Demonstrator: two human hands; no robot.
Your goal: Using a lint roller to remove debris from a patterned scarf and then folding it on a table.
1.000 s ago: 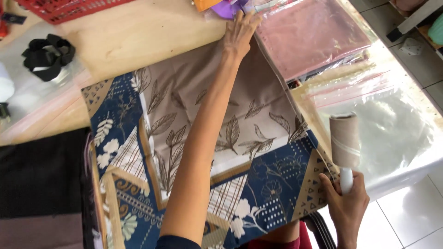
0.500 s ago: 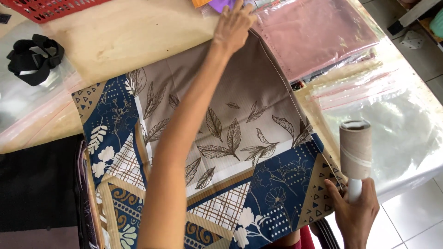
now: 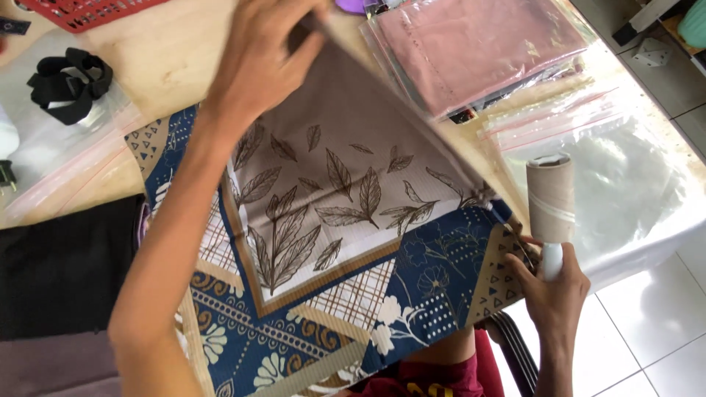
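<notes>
My left hand (image 3: pixel 266 57) pinches the far corner of a patterned scarf (image 3: pixel 331 242) and lifts it off the wooden table (image 3: pixel 147 66). The scarf is blue at its border, with white flowers, and brown in the middle with a leaf print. Its raised flap shows a plain brown side. My right hand (image 3: pixel 550 287) holds a lint roller (image 3: pixel 550 202) upright by its white handle at the scarf's right corner. The roller's beige head stands above the table edge, apart from the cloth.
A pink cloth in a clear bag (image 3: pixel 478 51) lies at the far right. Empty clear plastic bags (image 3: pixel 618 169) lie beside it. A black hair scrunchie (image 3: pixel 70 81) sits at the far left, a red basket (image 3: pixel 88 11) behind it. A black cloth (image 3: pixel 66 272) lies at left.
My left hand has pulled the scarf's far corner up and toward me, folding the brown flap over. The roller in my right hand has stayed near the right corner.
</notes>
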